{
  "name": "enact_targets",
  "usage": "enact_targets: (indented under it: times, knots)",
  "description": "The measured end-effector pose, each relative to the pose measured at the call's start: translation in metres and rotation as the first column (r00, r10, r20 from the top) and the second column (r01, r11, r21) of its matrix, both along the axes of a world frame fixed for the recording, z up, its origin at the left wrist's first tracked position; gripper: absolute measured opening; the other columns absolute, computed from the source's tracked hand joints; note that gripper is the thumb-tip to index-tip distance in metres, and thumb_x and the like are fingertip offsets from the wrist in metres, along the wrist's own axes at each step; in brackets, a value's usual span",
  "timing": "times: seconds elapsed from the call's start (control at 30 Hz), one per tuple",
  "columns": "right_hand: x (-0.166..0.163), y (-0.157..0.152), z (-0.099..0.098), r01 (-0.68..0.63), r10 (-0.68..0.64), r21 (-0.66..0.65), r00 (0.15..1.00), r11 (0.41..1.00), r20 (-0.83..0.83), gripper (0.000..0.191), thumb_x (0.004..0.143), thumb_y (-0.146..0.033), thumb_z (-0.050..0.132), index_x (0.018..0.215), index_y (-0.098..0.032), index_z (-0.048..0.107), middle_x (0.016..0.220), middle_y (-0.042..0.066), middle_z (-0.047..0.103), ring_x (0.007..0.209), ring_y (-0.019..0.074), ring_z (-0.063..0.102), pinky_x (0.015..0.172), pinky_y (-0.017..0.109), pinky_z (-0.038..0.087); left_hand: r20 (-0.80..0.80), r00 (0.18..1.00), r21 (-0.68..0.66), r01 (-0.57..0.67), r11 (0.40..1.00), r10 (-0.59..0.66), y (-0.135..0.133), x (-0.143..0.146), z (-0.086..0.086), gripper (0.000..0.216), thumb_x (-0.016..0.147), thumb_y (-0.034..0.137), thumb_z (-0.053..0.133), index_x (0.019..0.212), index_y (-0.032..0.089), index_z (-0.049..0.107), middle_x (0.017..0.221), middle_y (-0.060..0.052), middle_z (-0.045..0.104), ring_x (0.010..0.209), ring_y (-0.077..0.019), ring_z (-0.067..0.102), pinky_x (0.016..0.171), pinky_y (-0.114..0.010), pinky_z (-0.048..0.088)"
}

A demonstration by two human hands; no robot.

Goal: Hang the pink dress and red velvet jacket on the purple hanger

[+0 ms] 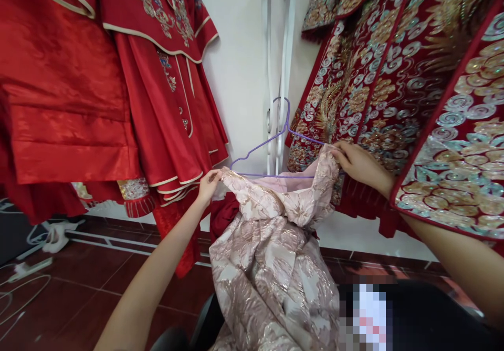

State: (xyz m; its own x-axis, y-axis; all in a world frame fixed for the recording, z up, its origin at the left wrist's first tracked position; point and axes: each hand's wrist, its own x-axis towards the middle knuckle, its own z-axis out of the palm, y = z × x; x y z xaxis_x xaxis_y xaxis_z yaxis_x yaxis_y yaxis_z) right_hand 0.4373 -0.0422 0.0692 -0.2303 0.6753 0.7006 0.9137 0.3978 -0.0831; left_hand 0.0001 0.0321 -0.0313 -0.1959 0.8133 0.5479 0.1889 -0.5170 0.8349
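Note:
A pale pink dress [271, 251] with shiny gold brocade hangs down in front of me, its skirt bunched over my lap. Inside its neckline sits a purple wire hanger [260, 145], with the hook pointing up. My left hand [209, 184] pinches the left shoulder of the dress by the hanger's left end. At the other shoulder, my right hand [352, 161] grips the fabric near the hanger's right end. Both hands are closed, and the dress is stretched between them.
Red garments [165, 93] hang at the left, and heavily embroidered red ones [374, 67] at the right, over my right forearm. White metal poles [275, 51] stand against the wall. White shoes [57, 237], a power strip [31, 270] and cables lie on the dark red tiles.

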Motion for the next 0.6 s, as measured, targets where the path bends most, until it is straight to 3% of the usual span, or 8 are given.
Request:
enact_targets:
  times: [0.17,0.3,0.4,0.47,0.57,0.6]
  knots:
    - [-0.011,-0.002,-0.002,-0.022,0.021,-0.008,0.999,1.000,-0.030,0.028,0.092,-0.036,0.034,0.097,-0.020,0.056,0.093,0.012,0.066,0.087,0.0282,0.061,0.079,0.041,0.046,-0.107,0.993,0.178,0.064,0.982,-0.045,0.006,0.036,0.048,0.031,0.079,0.044,0.058,0.091,0.017,0.066,0.096,-0.006,0.069,0.090,-0.0178,0.062,0.086,-0.030,0.046]
    - [-0.017,-0.002,-0.003,-0.038,0.037,-0.038,0.999,0.999,-0.038,0.030,0.092,-0.036,0.033,0.099,-0.019,0.057,0.092,0.012,0.066,0.088,0.0271,0.062,0.080,0.040,0.047,-0.355,0.932,0.220,0.159,0.963,-0.073,0.010,0.056,0.074,0.029,0.082,0.041,0.055,0.087,0.015,0.066,0.088,-0.006,0.070,0.083,-0.0171,0.063,0.081,-0.029,0.048]
    - [-0.014,-0.007,-0.003,-0.052,0.052,0.011,0.998,0.999,-0.029,0.033,0.092,-0.037,0.037,0.108,-0.016,0.056,0.101,0.015,0.066,0.096,0.0275,0.061,0.088,0.042,0.046,-0.440,0.897,0.166,0.131,0.977,-0.046,0.014,0.050,0.072,0.028,0.083,0.040,0.053,0.088,0.016,0.066,0.088,-0.005,0.070,0.082,-0.0172,0.064,0.080,-0.029,0.048]
    - [-0.009,-0.017,-0.009,-0.029,0.038,0.138,0.997,0.990,-0.062,0.035,0.090,-0.038,0.041,0.114,-0.016,0.054,0.113,0.016,0.063,0.106,0.0280,0.057,0.095,0.044,0.043,-0.437,0.898,0.119,0.107,0.987,-0.045,0.015,0.038,0.063,0.028,0.081,0.040,0.056,0.092,0.017,0.066,0.091,-0.006,0.071,0.083,-0.0178,0.064,0.081,-0.030,0.049]
    - [0.001,-0.045,-0.040,0.120,-0.038,0.332,0.969,0.936,-0.242,0.034,0.087,-0.040,0.044,0.113,-0.021,0.054,0.115,0.014,0.061,0.112,0.0286,0.055,0.101,0.047,0.040,-0.389,0.919,-0.029,0.060,0.998,-0.067,0.012,0.016,0.041,0.030,0.076,0.038,0.063,0.094,0.015,0.064,0.087,-0.008,0.071,0.078,-0.0183,0.065,0.076,-0.032,0.051]
    - [0.005,-0.057,-0.057,0.184,-0.083,0.323,0.950,0.928,-0.301,0.032,0.086,-0.039,0.043,0.111,-0.023,0.054,0.112,0.013,0.061,0.111,0.0302,0.056,0.101,0.049,0.040,-0.380,0.921,-0.095,0.053,0.994,-0.085,0.009,0.009,0.032,0.030,0.073,0.038,0.064,0.092,0.015,0.064,0.083,-0.008,0.070,0.074,-0.0182,0.065,0.074,-0.032,0.051]
